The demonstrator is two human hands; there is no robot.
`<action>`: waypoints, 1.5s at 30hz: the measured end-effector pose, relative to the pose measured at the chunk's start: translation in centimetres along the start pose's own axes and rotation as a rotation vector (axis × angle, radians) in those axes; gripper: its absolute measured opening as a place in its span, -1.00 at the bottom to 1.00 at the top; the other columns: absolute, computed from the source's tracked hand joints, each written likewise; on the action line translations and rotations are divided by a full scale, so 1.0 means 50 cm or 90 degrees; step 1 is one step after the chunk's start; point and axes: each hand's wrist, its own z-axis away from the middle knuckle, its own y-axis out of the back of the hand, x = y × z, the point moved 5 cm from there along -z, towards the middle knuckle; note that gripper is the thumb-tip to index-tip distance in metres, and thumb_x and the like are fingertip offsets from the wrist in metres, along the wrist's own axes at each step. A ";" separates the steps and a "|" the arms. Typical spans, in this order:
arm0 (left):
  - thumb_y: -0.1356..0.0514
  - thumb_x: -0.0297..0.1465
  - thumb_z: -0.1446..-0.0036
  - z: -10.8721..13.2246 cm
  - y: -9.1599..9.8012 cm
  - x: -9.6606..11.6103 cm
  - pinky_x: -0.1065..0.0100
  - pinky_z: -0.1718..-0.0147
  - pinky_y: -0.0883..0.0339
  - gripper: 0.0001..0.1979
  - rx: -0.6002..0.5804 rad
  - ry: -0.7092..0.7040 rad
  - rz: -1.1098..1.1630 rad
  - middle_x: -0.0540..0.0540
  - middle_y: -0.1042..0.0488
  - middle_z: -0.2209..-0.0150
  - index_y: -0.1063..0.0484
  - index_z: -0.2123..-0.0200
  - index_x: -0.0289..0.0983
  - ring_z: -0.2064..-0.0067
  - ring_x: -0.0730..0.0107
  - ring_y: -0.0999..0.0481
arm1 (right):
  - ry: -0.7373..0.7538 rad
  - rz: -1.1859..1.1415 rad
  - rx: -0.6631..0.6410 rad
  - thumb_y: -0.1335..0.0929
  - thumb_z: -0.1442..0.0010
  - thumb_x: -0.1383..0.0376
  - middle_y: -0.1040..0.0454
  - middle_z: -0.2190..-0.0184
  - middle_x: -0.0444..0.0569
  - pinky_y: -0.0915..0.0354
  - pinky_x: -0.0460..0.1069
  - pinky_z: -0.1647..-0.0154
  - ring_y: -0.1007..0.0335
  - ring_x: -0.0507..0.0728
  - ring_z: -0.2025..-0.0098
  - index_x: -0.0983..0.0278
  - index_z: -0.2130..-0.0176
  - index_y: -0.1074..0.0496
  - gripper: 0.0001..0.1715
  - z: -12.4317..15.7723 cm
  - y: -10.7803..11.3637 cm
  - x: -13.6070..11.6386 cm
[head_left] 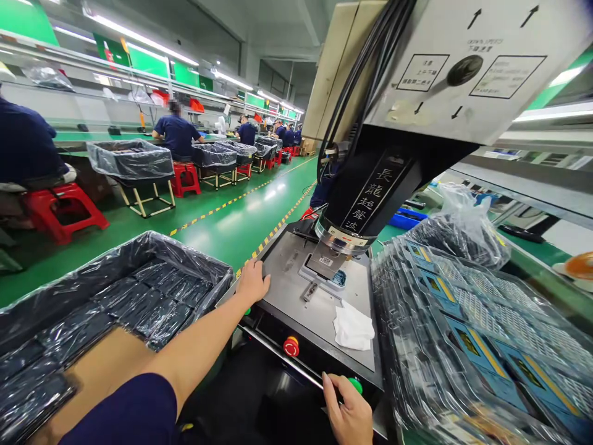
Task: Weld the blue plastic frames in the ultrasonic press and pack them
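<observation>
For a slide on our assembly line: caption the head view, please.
The left hand rests on an ultrasonic welder's steel base plate, the right hand beside its green button.

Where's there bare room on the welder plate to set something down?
Bare steel plate lies between the left hand and the white cloth, in front of the fixture. Crowded to the right by stacked plastic trays, and left by the bagged bin.

A navy short sleeve (118, 415) with a loose, plain hem showed at the lower left of the frame, above a bare forearm (197, 353). The left hand (251, 283), near the centre, and the right hand (347, 413), at bottom centre, wore no gloves.
</observation>
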 end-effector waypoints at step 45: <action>-0.11 -0.35 -0.14 -0.004 0.008 0.004 0.16 -0.20 -0.18 -0.63 -0.036 0.016 0.084 -0.26 -0.31 -0.11 -0.34 -0.03 -0.28 -0.18 0.10 -0.30 | -0.053 0.369 -0.201 -0.20 -0.33 0.19 -0.58 0.19 0.13 -0.28 0.08 0.12 -0.46 0.26 0.13 0.29 0.22 -0.58 -0.59 -0.453 -0.139 0.195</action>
